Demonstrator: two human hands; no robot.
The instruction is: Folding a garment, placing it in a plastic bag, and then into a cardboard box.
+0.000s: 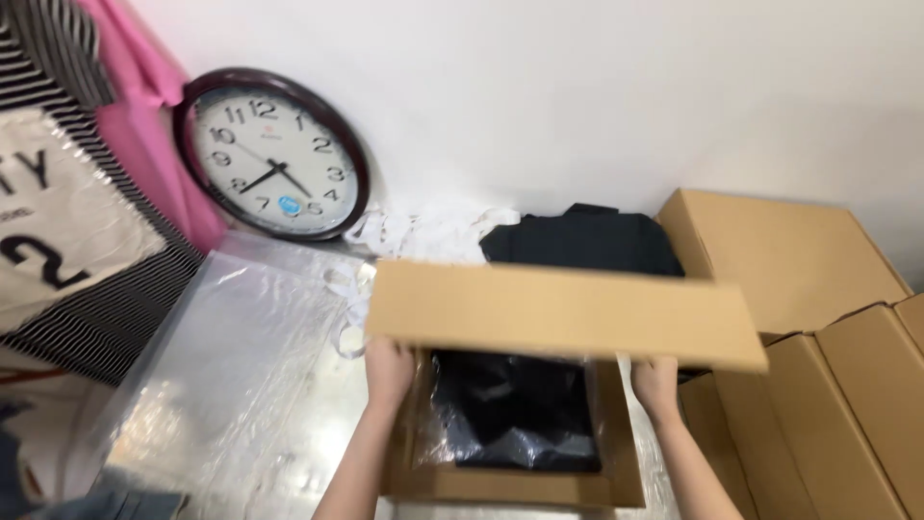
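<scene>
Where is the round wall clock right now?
The round clock leans against the white wall at upper left of the head view, beside pink fabric and above the clear plastic bags.

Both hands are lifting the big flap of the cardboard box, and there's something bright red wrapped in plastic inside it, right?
Not quite. The head view shows both hands, left hand and right hand, at the flap of the cardboard box, but the plastic-wrapped thing inside is black, not red.

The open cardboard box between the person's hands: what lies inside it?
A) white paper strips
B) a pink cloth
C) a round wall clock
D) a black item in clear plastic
D: the cardboard box holds a black item in clear plastic; the clock leans against the wall.
</scene>
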